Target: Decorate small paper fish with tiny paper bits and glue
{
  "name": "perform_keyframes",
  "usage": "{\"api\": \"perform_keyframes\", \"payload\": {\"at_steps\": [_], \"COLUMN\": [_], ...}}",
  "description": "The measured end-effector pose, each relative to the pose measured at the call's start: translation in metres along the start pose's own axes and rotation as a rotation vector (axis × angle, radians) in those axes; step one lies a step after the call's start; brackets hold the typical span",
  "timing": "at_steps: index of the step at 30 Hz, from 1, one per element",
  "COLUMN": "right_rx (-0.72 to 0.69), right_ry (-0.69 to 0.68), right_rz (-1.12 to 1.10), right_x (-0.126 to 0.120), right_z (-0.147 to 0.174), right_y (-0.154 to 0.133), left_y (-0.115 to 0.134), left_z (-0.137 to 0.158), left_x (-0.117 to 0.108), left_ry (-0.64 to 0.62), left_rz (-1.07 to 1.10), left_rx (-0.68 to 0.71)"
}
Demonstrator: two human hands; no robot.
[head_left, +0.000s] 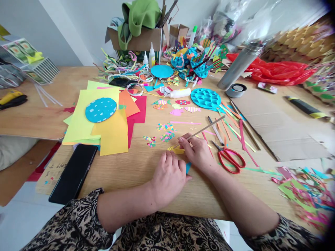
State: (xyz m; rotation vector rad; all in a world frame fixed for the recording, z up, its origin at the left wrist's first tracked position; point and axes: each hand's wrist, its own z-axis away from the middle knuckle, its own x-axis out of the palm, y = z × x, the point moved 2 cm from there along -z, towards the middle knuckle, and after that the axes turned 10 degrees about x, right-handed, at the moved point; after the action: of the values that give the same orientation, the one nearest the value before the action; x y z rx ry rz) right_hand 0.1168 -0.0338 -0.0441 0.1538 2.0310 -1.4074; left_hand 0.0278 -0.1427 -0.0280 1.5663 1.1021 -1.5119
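My right hand (197,151) is closed around a thin wooden stick (206,127), which slants up to the right. The stick's lower end is at a small yellow paper fish (178,150) lying on the table. Close beside it, my left hand (170,172) rests on the tabletop with its fingers curled together. Its fingertips are hidden, so what they hold or press cannot be seen. A bit of blue paper (188,168) shows between the two hands. Just beyond lie small heaps of coloured paper confetti (166,136) and several decorated paper fish (176,112).
Red-handled scissors (231,160) and a pen (216,130) lie to the right, near paper strips and cardboard (272,122). Coloured sheets (113,136) and a phone (73,174) are on the left. A glue bottle (180,92), blue scaled disc (206,98) and metal flask (239,66) stand farther back.
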Motion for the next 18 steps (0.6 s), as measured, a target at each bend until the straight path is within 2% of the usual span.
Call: {"api": "perform_keyframes", "payload": {"at_steps": [18], "right_rx": [0.033], "right_ry": [-0.018], "right_rz": [-0.014], "right_x": [-0.0004], "right_z": [-0.0012], "right_y": [0.0011], "left_y": [0.0007], "left_z": [0.0008], "left_x": [0.0019], "left_ry": [0.017], "left_rz": [0.001], "left_rx": [0.003]}}
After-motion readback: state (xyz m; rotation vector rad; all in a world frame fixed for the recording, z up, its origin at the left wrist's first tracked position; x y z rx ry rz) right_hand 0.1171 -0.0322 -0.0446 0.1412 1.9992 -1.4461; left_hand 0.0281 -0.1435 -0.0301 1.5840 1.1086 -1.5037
